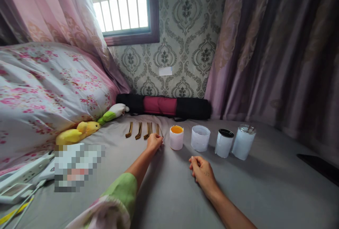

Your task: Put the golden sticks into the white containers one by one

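Note:
My left hand (pixel 155 141) is closed in a pinch at the right end of a row of bent bundles of thin golden-brown sticks (pixel 138 131). A thin brown stick (pixel 160 130) slants down to its fingertips. To the right of this hand stands a white cup (pixel 176 142) with an orange inside. My right hand (pixel 203 170) hovers over the grey sheet, fingers curled closed, with nothing visible in them. Beyond it is a translucent white cup (pixel 200 140). Farther right are a pale container with a black rim (pixel 224 146) and a pale wrapped jar (pixel 243 145) with something sticking out.
A grey sheet (pixel 169 193) covers the surface. Yellow (pixel 78 132) and green-white plush toys (pixel 112 113) lie at the left, beside a power strip (pixel 25 172). At the back is a black and red long bag (pixel 161 106). A dark flat object (pixel 319 167) lies far right.

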The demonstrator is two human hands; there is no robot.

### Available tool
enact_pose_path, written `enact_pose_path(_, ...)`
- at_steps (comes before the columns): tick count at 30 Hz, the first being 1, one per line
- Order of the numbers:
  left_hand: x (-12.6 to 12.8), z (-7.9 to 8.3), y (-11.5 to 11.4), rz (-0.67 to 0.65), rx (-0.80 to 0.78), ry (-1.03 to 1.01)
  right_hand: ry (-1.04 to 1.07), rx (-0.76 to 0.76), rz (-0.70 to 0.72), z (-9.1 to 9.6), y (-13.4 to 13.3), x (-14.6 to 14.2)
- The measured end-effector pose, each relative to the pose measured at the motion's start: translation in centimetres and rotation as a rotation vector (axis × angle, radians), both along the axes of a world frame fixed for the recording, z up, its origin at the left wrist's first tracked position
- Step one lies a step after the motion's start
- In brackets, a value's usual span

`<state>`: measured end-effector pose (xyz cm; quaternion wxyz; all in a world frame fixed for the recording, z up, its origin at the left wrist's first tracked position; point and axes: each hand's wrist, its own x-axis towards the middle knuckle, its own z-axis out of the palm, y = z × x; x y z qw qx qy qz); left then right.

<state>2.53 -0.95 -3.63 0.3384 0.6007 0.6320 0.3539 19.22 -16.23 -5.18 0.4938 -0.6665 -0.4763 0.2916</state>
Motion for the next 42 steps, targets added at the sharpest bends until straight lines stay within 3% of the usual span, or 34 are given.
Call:
enact_pose_path(8, 0.8, -0.2, -2.3, 0.008, -0.065, -0.399, 0.002, 0.010, 0.003, 0.2, -0.3, -0.1)
enact_pose_path(16, 1.2, -0.2, -4.7, 0.015, -0.103, -0.653, 0.002, 0.017, 0.000, 0.3, -0.4, -0.1)
enact_pose_path(42, 2.7, -0.6, -10.9, -0.111, -0.237, -1.071, 0.033, 0.033, 0.017, -0.6, -0.1, 0.2)
